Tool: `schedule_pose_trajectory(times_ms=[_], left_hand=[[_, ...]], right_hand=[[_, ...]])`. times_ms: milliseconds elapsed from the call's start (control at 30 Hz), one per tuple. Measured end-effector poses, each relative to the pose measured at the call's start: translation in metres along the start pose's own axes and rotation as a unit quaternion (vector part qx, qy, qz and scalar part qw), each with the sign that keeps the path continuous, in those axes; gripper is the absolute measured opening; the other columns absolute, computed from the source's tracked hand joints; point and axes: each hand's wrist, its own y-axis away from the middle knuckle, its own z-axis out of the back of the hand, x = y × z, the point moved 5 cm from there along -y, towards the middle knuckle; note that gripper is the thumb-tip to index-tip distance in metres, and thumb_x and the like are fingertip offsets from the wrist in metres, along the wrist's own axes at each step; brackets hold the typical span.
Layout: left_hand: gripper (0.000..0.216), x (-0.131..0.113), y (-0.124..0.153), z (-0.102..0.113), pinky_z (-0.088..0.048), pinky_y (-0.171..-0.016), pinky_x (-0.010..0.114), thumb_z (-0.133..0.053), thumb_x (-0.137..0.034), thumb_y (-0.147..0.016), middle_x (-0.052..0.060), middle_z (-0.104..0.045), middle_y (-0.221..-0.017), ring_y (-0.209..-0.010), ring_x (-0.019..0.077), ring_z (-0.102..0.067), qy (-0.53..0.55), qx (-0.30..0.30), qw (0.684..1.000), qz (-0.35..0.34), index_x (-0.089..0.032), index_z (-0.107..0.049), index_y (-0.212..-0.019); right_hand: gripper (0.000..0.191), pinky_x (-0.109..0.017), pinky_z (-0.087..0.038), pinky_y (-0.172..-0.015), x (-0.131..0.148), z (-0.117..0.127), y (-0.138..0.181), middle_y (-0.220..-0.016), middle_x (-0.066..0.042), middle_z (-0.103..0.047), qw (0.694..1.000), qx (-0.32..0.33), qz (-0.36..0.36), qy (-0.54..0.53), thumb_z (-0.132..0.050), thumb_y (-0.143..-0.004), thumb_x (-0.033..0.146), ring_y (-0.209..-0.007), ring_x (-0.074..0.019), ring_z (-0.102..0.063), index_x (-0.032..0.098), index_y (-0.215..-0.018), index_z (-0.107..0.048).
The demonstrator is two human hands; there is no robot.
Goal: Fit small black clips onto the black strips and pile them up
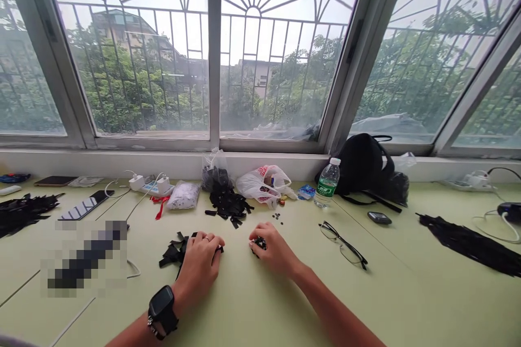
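My left hand [203, 255], with a ring and a black smartwatch on its wrist, rests on the table with its fingers bent and pressed together. A bit of black strip shows at its fingertips. Under and beside it lies a small heap of black fabric strips [173, 252]. Opposite, my right hand [273, 249] curls around a cluster of small dark and shiny round pieces [259, 242], too small to name surely. Several similar loose round pieces [277, 217] lie just beyond it. A larger pile of black strips [230, 203] spills from a clear bag [215, 165].
Behind my hands stand a packet [183, 196], a white plastic bag [262, 184], a water bottle [328, 181] and a black backpack [360, 168]. Eyeglasses [344, 244] lie to the right, near a dark oval device [379, 218]. More black strips [468, 241] lie far right. A power strip [152, 187] has cables.
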Motion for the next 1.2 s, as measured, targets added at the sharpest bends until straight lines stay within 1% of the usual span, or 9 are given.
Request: schedule_pose_trajectory(times_ms=[133, 300, 500, 600, 667, 833, 900, 1000, 1200], left_hand=[[0.020, 0.000, -0.004, 0.004, -0.037, -0.086, 0.040, -0.056, -0.016, -0.094, 0.005, -0.075, -0.099, -0.101, 0.0293, -0.060, 0.045, -0.019, 0.999, 0.007, -0.026, -0.072, -0.103], [0.014, -0.002, -0.007, 0.007, -0.042, -0.080, 0.036, -0.060, -0.029, -0.097, 0.003, -0.076, -0.093, -0.093, 0.0266, -0.064, 0.138, -0.026, 0.990, 0.028, -0.028, -0.073, -0.095], [0.025, -0.003, -0.007, 0.007, -0.039, -0.069, 0.031, -0.062, -0.042, -0.097, 0.002, -0.072, -0.077, -0.073, 0.0213, -0.060, 0.185, -0.024, 0.981, 0.054, -0.024, -0.070, -0.082], [0.030, -0.008, -0.009, 0.012, -0.039, -0.072, 0.029, -0.059, -0.043, -0.099, 0.002, -0.068, -0.080, -0.079, 0.0203, -0.058, 0.192, -0.047, 0.980, 0.038, -0.022, -0.063, -0.079], [0.033, -0.010, -0.010, 0.014, -0.039, -0.072, 0.027, -0.059, -0.044, -0.099, 0.002, -0.064, -0.082, -0.081, 0.0192, -0.056, 0.211, -0.059, 0.975, 0.027, -0.021, -0.060, -0.076], [0.046, -0.001, -0.009, 0.003, -0.024, -0.054, 0.024, -0.060, -0.052, -0.097, -0.005, -0.036, -0.062, -0.058, 0.0112, -0.031, 0.318, -0.024, 0.944, 0.082, -0.018, -0.054, -0.067], [0.048, 0.002, -0.008, -0.003, -0.018, -0.052, 0.025, -0.060, -0.055, -0.096, -0.006, -0.029, -0.060, -0.056, 0.0102, -0.024, 0.362, -0.007, 0.927, 0.102, -0.017, -0.057, -0.067], [0.049, 0.004, -0.009, -0.008, -0.015, -0.051, 0.025, -0.061, -0.059, -0.094, -0.006, -0.026, -0.059, -0.056, 0.0099, -0.020, 0.404, 0.002, 0.907, 0.123, -0.016, -0.066, -0.071], [0.057, 0.006, -0.009, -0.009, -0.019, -0.053, 0.026, -0.062, -0.067, -0.090, -0.004, -0.039, -0.059, -0.057, 0.0103, -0.027, 0.429, 0.005, 0.886, 0.177, -0.014, -0.076, -0.074]], right_hand=[[0.012, -0.038, -0.045, -0.085, 0.004, -0.004, 0.002, -0.090, -0.007, -0.068, 1.000, 0.011, 0.002, 0.012, -0.065, -0.084, 0.018, -0.095, -0.0259, -0.057, 0.022, -0.088, -0.075], [0.010, -0.038, -0.045, -0.085, 0.004, -0.006, 0.001, -0.088, -0.006, -0.068, 1.000, 0.022, 0.001, 0.011, -0.064, -0.085, 0.016, -0.094, -0.0258, -0.057, 0.021, -0.085, -0.073], [0.010, -0.036, -0.044, -0.085, 0.005, -0.008, 0.002, -0.090, -0.006, -0.067, 1.000, 0.020, 0.006, 0.004, -0.061, -0.089, 0.016, -0.095, -0.0247, -0.057, 0.020, -0.083, -0.067], [0.009, -0.036, -0.044, -0.087, 0.007, -0.005, 0.001, -0.093, -0.006, -0.066, 1.000, 0.008, 0.014, -0.003, -0.060, -0.091, 0.018, -0.097, -0.0242, -0.057, 0.021, -0.085, -0.065], [0.009, -0.036, -0.045, -0.087, 0.007, -0.002, -0.001, -0.094, -0.005, -0.065, 1.000, -0.005, 0.018, -0.018, -0.059, -0.092, 0.021, -0.097, -0.0234, -0.058, 0.020, -0.085, -0.064], [0.014, -0.030, -0.045, -0.068, 0.004, 0.002, -0.004, -0.079, -0.001, -0.063, 0.996, -0.026, 0.003, -0.086, -0.053, -0.096, 0.027, -0.072, -0.0174, -0.058, 0.020, -0.089, -0.061], [0.015, -0.029, -0.046, -0.066, 0.003, 0.002, -0.005, -0.077, -0.001, -0.063, 0.993, -0.030, -0.002, -0.114, -0.054, -0.096, 0.029, -0.070, -0.0170, -0.059, 0.020, -0.090, -0.063], [0.017, -0.031, -0.051, -0.069, 0.002, 0.001, -0.005, -0.077, -0.002, -0.066, 0.984, -0.027, -0.018, -0.172, -0.058, -0.094, 0.033, -0.072, -0.0182, -0.065, 0.019, -0.090, -0.066], [0.018, -0.032, -0.053, -0.072, 0.012, -0.003, -0.004, -0.082, -0.004, -0.070, 0.972, -0.014, -0.038, -0.232, -0.068, -0.090, 0.036, -0.077, -0.0192, -0.066, 0.019, -0.090, -0.071]])
